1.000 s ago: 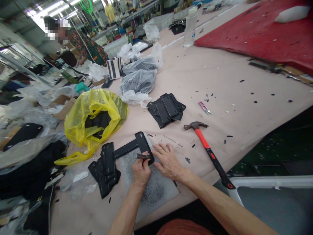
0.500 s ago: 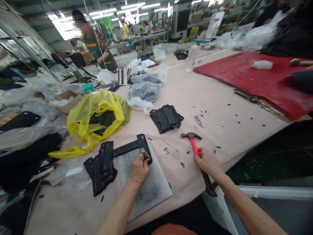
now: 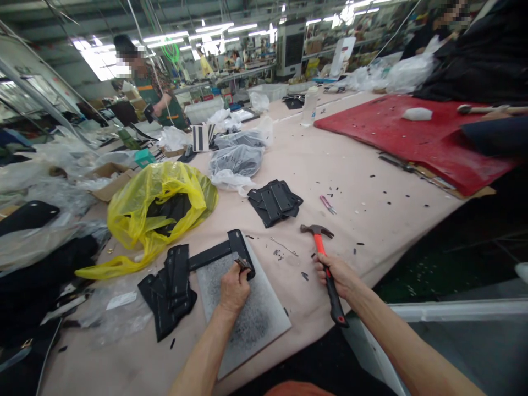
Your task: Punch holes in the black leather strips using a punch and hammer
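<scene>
In the head view, my left hand pinches a short, dark metal punch. The punch touches or stands just above the end of a black leather piece; my fingers hide its tip. That piece lies partly on a grey speckled slab, its long strip reaching left toward a stack of black leather pieces. My right hand is wrapped round the red and black handle of a claw hammer, right of the slab. The hammer's head points away from me.
Another pile of black pieces lies ahead, with pink thread snips to its right. A yellow plastic bag sits at left. A red sheet covers the far right, where a co-worker's sleeve shows. Another person stands back left.
The hammer's handle end has swung up and to the left, and my right hand has shifted slightly left. My left hand keeps the punch near the same place. The view has turned a little.
</scene>
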`<state>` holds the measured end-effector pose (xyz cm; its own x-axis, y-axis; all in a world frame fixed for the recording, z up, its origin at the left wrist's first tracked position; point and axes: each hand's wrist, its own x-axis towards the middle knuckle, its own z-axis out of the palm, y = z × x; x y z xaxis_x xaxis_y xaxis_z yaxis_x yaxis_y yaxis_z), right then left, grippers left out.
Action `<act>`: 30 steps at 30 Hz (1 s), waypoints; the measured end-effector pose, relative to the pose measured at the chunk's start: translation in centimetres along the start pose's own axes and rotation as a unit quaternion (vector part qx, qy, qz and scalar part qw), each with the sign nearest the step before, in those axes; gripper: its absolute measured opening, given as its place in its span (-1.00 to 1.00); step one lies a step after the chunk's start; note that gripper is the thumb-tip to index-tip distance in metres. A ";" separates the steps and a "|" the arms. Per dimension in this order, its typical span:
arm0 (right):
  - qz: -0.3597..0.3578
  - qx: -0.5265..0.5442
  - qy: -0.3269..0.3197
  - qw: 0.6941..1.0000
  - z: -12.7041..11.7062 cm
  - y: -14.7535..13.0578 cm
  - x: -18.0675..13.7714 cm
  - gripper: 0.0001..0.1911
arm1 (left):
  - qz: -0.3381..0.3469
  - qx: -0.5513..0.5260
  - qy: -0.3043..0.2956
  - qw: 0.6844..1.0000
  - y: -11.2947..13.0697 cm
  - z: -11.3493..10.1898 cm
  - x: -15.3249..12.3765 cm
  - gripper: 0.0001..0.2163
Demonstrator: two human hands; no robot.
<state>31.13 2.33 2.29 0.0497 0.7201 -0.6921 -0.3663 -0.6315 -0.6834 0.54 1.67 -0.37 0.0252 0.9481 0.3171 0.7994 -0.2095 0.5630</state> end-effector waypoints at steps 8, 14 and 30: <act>-0.005 0.014 0.058 0.998 0.8 0.4 -0.4 -0.80 | 0.011 0.023 -0.008 1.000 0.4 -0.2 0.1 -0.83; -0.276 -0.180 0.073 0.941 3.0 -4.7 -6.4 -0.67 | 0.004 0.010 -0.013 1.000 0.7 -0.2 -0.1 -0.84; -0.561 -0.402 0.032 0.723 9.1 -10.2 -14.6 -0.69 | -0.009 0.010 -0.021 1.000 1.4 -0.8 0.1 -0.88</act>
<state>25.70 0.84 21.50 -0.0518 0.9102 0.4110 0.5954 0.3585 -0.7190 1.18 1.23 1.11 0.0347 0.9610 0.2743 0.8123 -0.1870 0.5525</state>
